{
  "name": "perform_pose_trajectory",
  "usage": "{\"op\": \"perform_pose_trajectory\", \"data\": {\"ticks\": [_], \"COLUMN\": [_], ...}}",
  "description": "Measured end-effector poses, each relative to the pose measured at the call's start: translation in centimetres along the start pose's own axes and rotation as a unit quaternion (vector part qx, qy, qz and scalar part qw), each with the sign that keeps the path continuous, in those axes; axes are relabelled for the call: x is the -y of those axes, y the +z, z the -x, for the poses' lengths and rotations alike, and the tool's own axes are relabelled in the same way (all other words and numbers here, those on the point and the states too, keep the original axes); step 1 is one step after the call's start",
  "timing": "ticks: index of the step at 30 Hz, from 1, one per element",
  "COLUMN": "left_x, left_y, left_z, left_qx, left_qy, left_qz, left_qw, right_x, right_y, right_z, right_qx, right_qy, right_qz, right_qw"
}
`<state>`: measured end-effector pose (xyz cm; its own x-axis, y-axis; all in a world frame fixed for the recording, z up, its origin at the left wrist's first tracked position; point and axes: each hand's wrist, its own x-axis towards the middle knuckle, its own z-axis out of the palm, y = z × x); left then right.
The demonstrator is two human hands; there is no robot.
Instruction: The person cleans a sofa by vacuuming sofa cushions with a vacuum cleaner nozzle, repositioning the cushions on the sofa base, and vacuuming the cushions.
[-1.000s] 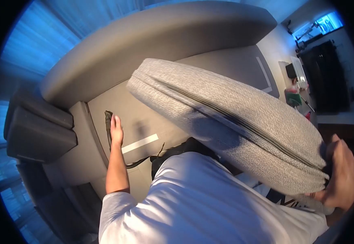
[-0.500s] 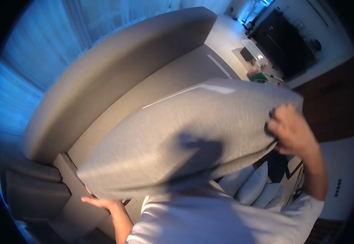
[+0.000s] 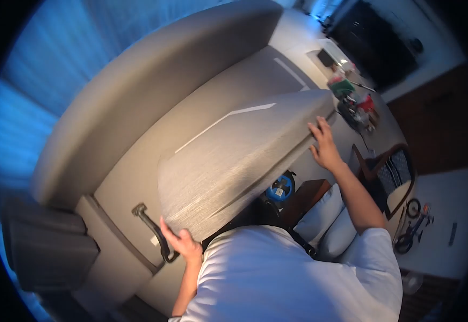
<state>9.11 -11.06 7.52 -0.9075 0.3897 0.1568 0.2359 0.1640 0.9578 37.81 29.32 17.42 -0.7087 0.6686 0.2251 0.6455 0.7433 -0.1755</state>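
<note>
A large grey fabric cushion (image 3: 234, 155) with white strips along its far side lies tilted over the sofa seat, in front of my body. My left hand (image 3: 183, 244) is at its near left corner, fingers spread and thumb apart against the edge. On the right side, my right hand (image 3: 325, 147) rests on the cushion's edge with its fingers apart. Just left of my left hand, a dark vacuum hose with a nozzle (image 3: 150, 222) lies on the seat.
The curved grey sofa (image 3: 153, 91) spans the left and back. Pale pillows (image 3: 325, 220), a blue round device (image 3: 280, 188) and a wooden chair (image 3: 392, 177) are at the right. Beyond are small items, a television (image 3: 373, 45) and a small bicycle (image 3: 414, 225).
The cushion has turned over from its zipped side and come down over the seat. My left hand has moved right along with it; my right hand has shifted left and opened.
</note>
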Motion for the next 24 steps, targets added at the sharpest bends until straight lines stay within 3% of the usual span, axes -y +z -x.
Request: {"op": "perform_pose_trajectory", "data": {"ticks": [4,8,10,11,13,14,16,17,19,20,22,24], "left_x": [18.3,18.1,17.4,16.2,15.9,16.1,16.0,17.0,15.7,14.9,14.5,13.3], "left_y": [-19.1,-19.6,-19.2,-18.9,-18.5,-18.4,-18.1,-18.9,-18.0,-18.0,-18.3,-18.0], "left_z": [10.8,9.1,8.5,8.4,8.3,8.3,7.7,7.1,5.0,4.4,2.8,1.1], "left_qx": [0.008,0.026,0.027,0.031,0.015,-0.005,-0.016,0.009,0.002,-0.014,-0.038,-0.123], "left_qy": [-0.034,-0.026,0.03,0.002,-0.025,-0.057,-0.077,-0.073,-0.11,-0.145,-0.15,-0.204], "left_qz": [0.052,0.056,-0.063,-0.062,-0.01,0.043,0.111,0.117,0.188,0.257,0.228,0.289], "left_qw": [0.998,0.998,0.997,0.998,1.0,0.997,0.991,0.99,0.976,0.955,0.961,0.927], "right_x": [15.7,14.7,13.5,12.7,10.4,8.4,4.5,3.7,2.7,1.7,-0.5,-1.1], "right_y": [13.1,14.8,16.8,18.1,21.0,23.3,27.6,28.2,29.9,31.3,34.2,34.7], "right_z": [20.2,21.3,22.2,22.4,22.5,22.4,22.2,21.4,20.1,19.5,17.5,14.9], "right_qx": [-0.045,-0.085,-0.218,-0.223,-0.245,-0.248,-0.273,-0.272,-0.231,-0.22,-0.242,-0.238], "right_qy": [0.001,0.022,0.074,0.079,0.246,0.247,0.401,0.405,0.447,0.455,0.35,0.359], "right_qz": [0.028,-0.031,-0.136,-0.134,-0.263,-0.261,-0.522,-0.522,-0.705,-0.706,-0.791,-0.804], "right_qw": [0.999,0.996,0.964,0.962,0.9,0.9,0.702,0.7,0.5,0.496,0.439,0.409]}}
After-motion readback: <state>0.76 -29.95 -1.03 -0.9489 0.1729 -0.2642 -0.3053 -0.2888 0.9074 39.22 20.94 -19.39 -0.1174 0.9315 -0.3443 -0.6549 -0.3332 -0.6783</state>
